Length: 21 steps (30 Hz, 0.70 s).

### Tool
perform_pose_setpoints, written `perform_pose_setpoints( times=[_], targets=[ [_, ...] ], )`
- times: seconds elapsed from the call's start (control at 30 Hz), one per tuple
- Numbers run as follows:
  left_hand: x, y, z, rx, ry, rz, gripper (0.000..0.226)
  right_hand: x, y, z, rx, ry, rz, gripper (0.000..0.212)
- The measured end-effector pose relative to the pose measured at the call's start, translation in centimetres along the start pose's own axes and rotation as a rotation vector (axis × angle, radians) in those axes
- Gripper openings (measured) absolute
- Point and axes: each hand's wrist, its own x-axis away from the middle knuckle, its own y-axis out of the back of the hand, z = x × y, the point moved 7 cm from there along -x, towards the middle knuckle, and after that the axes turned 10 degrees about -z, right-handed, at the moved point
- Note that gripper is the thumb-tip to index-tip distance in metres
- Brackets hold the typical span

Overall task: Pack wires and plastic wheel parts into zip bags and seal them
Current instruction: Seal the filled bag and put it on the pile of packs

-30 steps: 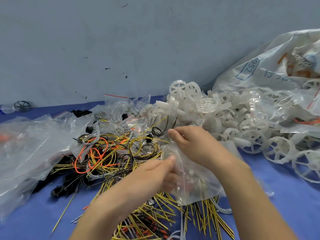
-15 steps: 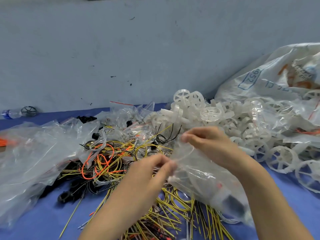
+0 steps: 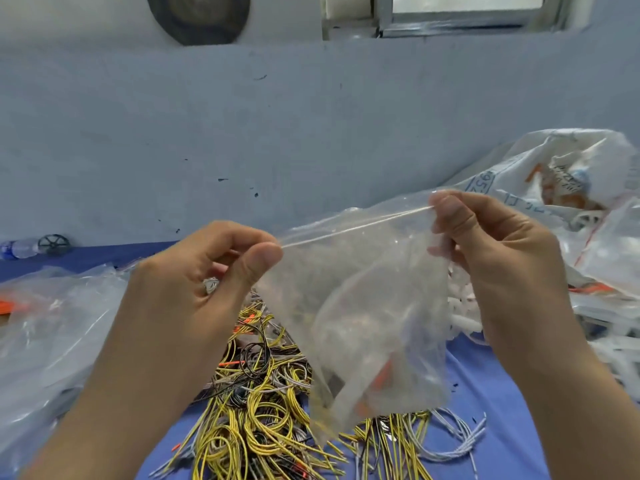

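A clear zip bag (image 3: 363, 306) hangs in the air in front of me, its zip strip stretched taut between both hands. My left hand (image 3: 194, 282) pinches the left end of the strip between thumb and fingers. My right hand (image 3: 491, 251) pinches the right end. Pale and orange parts sit blurred in the bag's bottom. Below lies a tangle of yellow, black and grey wires (image 3: 263, 410) on the blue table (image 3: 485, 393). White plastic wheel parts (image 3: 460, 306) show behind the bag at the right.
Crumpled clear plastic bags (image 3: 45, 334) cover the left of the table. A large white printed sack (image 3: 561, 174) lies at the right. A dark wheel (image 3: 53, 244) and a small bottle (image 3: 17, 248) stand by the grey wall at far left.
Both hands have lifted the bag up off the pile and moved apart, pulling its zip strip straight. The camera has tilted up, showing more wall.
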Motion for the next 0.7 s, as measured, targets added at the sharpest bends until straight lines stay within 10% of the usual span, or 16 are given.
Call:
perform_pose_setpoints(
  times=[0.33,0.53,0.7],
  targets=[
    [4.2,-5.9,5.2,0.393,0.462,0.172,0.019,1.0,0.8,-7.6,0.156,-0.269,0.098,0.019],
    [3.8,-5.7,3.6,0.384,0.356,0.181,0.024,1.8,-3.9,0.0,0.746,0.468,0.262,0.047],
    [3.2,-5.0,2.1,0.284,0.200,0.102,0.024,4.7,-8.1,-0.4,0.848,0.434,0.652,0.045]
  ],
)
